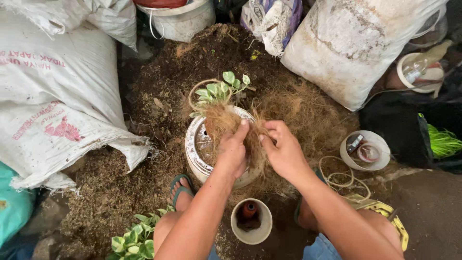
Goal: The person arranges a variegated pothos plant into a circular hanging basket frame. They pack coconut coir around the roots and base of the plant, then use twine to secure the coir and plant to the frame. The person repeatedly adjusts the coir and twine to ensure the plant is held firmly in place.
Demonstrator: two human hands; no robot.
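My left hand grips a bundle of brown coconut fibre wrapped round the base of a small green-leaved plant. The thumb points up along the fibre. My right hand pinches loose strands of the same fibre from the right side. Both hands hover over a round white pot standing on the ground, partly hidden by my hands. The plant's leaves stick out past the pot's far rim.
Dark soil and a fibre heap cover the ground behind. Large white sacks lie at left and upper right. A small white cup sits between my feet, a white tub and coiled cord at right, another leafy plant at lower left.
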